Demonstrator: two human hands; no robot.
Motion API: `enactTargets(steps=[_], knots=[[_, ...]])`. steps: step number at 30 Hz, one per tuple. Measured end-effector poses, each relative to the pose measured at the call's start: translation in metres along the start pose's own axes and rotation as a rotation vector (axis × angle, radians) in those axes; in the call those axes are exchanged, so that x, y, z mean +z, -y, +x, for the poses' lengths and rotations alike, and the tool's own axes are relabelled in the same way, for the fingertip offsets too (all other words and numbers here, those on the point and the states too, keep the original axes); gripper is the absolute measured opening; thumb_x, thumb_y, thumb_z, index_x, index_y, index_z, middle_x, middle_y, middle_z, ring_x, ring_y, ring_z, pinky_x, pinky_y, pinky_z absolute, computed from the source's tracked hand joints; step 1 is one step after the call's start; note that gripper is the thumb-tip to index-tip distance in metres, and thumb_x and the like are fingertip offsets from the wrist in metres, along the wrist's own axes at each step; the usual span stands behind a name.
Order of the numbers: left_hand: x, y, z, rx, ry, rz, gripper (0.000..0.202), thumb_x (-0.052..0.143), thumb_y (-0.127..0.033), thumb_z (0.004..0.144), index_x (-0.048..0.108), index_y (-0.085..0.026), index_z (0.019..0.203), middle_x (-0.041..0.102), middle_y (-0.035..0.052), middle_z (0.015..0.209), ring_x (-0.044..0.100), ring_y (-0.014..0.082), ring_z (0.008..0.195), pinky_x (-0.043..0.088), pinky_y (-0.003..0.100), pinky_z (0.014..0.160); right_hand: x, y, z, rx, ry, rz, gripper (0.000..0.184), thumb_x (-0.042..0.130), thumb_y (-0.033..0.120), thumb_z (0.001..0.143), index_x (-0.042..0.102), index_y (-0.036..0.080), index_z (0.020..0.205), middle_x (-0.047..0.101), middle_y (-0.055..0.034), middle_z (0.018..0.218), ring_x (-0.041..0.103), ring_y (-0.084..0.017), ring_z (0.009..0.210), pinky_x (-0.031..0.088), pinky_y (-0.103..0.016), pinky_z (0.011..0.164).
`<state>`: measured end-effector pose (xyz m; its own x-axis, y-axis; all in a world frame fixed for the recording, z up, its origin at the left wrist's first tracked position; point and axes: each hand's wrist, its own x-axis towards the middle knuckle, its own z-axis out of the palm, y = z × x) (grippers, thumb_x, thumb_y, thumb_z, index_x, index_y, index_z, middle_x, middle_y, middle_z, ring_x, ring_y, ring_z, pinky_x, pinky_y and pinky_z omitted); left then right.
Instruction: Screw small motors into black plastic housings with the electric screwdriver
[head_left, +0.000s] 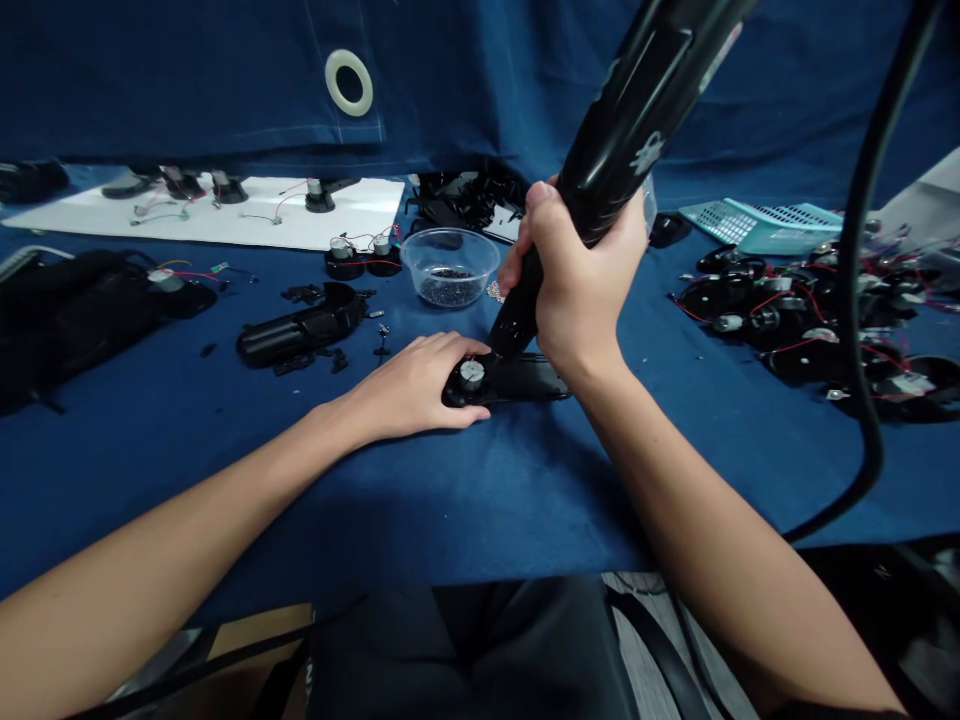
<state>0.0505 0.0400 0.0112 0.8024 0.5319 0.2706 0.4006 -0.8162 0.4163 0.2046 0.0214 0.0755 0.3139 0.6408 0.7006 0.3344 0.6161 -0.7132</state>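
Observation:
My right hand is wrapped round a black electric screwdriver, which tilts down to the left. Its tip meets or hovers just over a black plastic housing; I cannot tell which. A round silver motor sits in the housing's left end. Around that end, my left hand closes with thumb and fingers on opposite edges, and the housing lies on the blue cloth. Just behind stands a clear plastic bowl with many small dark screws at its bottom.
Black housings with motors and red wires pile up on the right, near a teal basket. A thick black cable hangs there. Left lie a black shell and a dark heap. A white board holds motor parts.

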Motion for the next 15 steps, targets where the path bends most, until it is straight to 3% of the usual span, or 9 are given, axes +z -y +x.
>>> enactTargets(steps=[5, 12, 15], knots=[[0.0002, -0.0002, 0.0001, 0.006, 0.000, -0.002, 0.056, 0.069, -0.049, 0.078, 0.052, -0.020, 0.122, 0.060, 0.0081, 0.119, 0.056, 0.0269, 0.112, 0.043, 0.041, 0.101, 0.0002, -0.0016, -0.0003, 0.091, 0.011, -0.189, 0.014, 0.044, 0.039, 0.097, 0.036, 0.027, 0.101, 0.061, 0.0005, 0.083, 0.058, -0.013, 0.055, 0.053, -0.030, 0.053], [-0.0005, -0.0007, -0.0003, 0.010, 0.004, -0.006, 0.054, 0.069, -0.049, 0.079, 0.052, -0.019, 0.122, 0.060, 0.0081, 0.119, 0.056, 0.0266, 0.112, 0.042, 0.041, 0.101, -0.0012, 0.0018, -0.0016, 0.091, 0.149, -0.335, 0.039, 0.032, 0.061, 0.097, 0.040, 0.028, 0.116, 0.065, -0.0036, 0.092, 0.066, -0.017, 0.069, 0.055, -0.032, 0.058], [-0.0005, -0.0008, 0.0000, 0.000, 0.009, -0.010, 0.055, 0.070, -0.049, 0.079, 0.052, -0.020, 0.121, 0.060, 0.0082, 0.119, 0.056, 0.0272, 0.112, 0.043, 0.041, 0.101, 0.0001, 0.0006, -0.0029, 0.068, 0.150, -0.408, 0.045, 0.031, 0.065, 0.096, 0.043, 0.028, 0.119, 0.066, -0.0044, 0.093, 0.068, -0.019, 0.073, 0.055, -0.033, 0.059]])
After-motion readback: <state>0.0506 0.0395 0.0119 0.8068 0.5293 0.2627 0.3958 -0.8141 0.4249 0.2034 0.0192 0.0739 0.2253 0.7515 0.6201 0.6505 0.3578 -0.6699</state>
